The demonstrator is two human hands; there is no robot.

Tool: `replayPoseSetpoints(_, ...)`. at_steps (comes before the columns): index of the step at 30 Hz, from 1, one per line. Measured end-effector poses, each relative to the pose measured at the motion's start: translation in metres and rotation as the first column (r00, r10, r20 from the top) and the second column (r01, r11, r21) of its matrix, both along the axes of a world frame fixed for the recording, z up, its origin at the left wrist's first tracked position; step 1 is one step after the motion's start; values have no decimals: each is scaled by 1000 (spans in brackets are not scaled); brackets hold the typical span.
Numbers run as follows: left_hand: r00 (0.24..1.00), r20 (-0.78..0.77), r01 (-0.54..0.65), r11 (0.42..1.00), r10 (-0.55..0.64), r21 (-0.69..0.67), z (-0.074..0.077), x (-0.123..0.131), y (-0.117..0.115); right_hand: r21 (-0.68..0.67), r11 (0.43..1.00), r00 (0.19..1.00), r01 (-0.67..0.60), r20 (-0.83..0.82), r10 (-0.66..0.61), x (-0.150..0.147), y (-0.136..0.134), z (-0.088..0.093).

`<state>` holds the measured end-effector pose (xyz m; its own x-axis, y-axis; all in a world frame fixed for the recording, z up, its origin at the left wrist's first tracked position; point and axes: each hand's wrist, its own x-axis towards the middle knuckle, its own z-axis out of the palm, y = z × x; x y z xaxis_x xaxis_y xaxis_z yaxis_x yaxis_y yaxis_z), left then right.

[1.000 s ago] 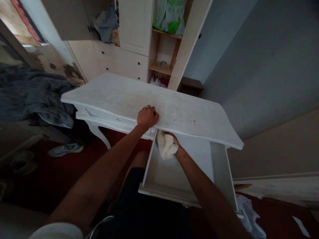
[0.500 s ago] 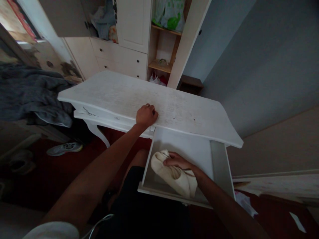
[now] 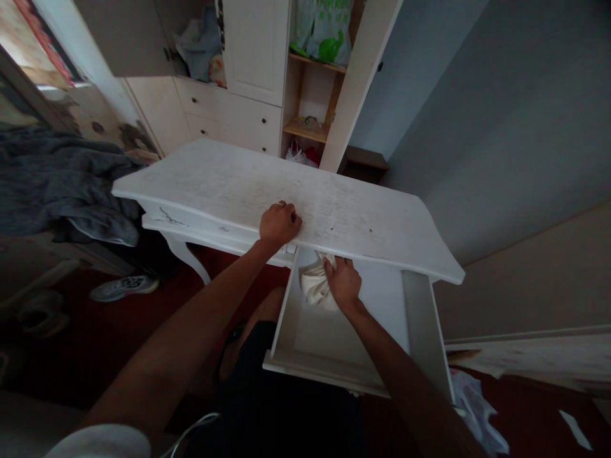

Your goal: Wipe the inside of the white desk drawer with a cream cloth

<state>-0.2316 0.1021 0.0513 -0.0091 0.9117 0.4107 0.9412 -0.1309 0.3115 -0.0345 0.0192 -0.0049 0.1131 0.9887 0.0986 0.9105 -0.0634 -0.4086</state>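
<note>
My right hand (image 3: 344, 280) grips a crumpled cream cloth (image 3: 317, 287) inside the pulled-out drawer (image 3: 329, 343), up near its back-left part. Part of the cloth is hidden by the tabletop's edge and by my fingers. My left hand (image 3: 280, 224), curled into a fist with a ring on one finger, rests on the front edge of the white table (image 3: 229, 181), left of the drawer. Nothing shows in that fist. Grey smudges and small dark specks mark the tabletop.
Behind the table stands a white wardrobe (image 3: 252, 57) with open doors and bags on its shelves. Dark grey clothing (image 3: 62, 184) is heaped at the left, above a sneaker (image 3: 125, 287) on the red floor. A plastic bag (image 3: 477, 407) lies right of the drawer.
My right hand has moved the cloth from the front of the drawer to its back, close to the tabletop. My left hand stays on the table edge.
</note>
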Motion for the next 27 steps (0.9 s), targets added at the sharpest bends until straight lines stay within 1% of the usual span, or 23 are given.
replayPoseSetpoints(1, 1000, 5, 0, 1000, 0, -3, 0, 0, 0, -24, 999, 994, -21, 103, 24, -7, 0, 4)
replayPoseSetpoints(2, 1000, 11, -1, 1000, 1, -7, 0, 0, 0, -43, 998, 984, -44, 168, 51, -14, 0, 8)
replayPoseSetpoints(4, 1000, 21, 2, 1000, -2, -12, -1, 0, 1, -71, 994, 969, -81, 229, 95, -26, 0, 13)
replayPoseSetpoints(10, 999, 41, 21, 1000, -21, -9, -3, 0, 1, -180, 973, 933, -145, 302, 195, -50, 5, 21)
replayPoseSetpoints(13, 999, 40, 21, 1000, -21, -6, -2, 0, 1, -196, 956, 907, -220, 320, 274, -60, 10, 24)
replayPoseSetpoints(17, 999, 38, 16, 1000, -15, -12, -1, 0, 1, -256, 906, 852, -338, 326, 410, -65, 17, 30)
replayPoseSetpoints(19, 999, 35, 8, 1000, -7, -20, -1, 1, 1, -286, 874, 816, -392, 330, 474, -60, 18, 33)
replayPoseSetpoints(20, 999, 34, 5, 1000, -5, -21, -1, 1, 1, -300, 849, 790, -434, 326, 519, -56, 17, 35)
replayPoseSetpoints(21, 999, 34, 4, 1000, -3, -20, -2, 1, 1, -313, 813, 755, -491, 312, 576, -50, 15, 37)
replayPoseSetpoints(22, 999, 36, 5, 1000, -4, -18, -2, 2, 1, -332, 760, 709, -559, 283, 646, -44, 12, 38)
replayPoseSetpoints(23, 999, 38, 7, 1000, -7, -16, -2, 2, 2, -357, 685, 650, -636, 230, 724, -37, 8, 40)
replayPoseSetpoints(25, 999, 43, 12, 1000, -12, -14, -3, 1, 2, -397, 487, 511, -778, 51, 858, -23, -1, 43)
replayPoseSetpoints(26, 999, 45, 14, 1000, -14, -14, -4, 1, 2, -394, 391, 447, -832, -57, 893, -15, -6, 44)
replayPoseSetpoints(27, 999, 47, 18, 1000, -17, -15, -4, 1, 2, -376, 324, 404, -868, -155, 902, -8, -12, 46)
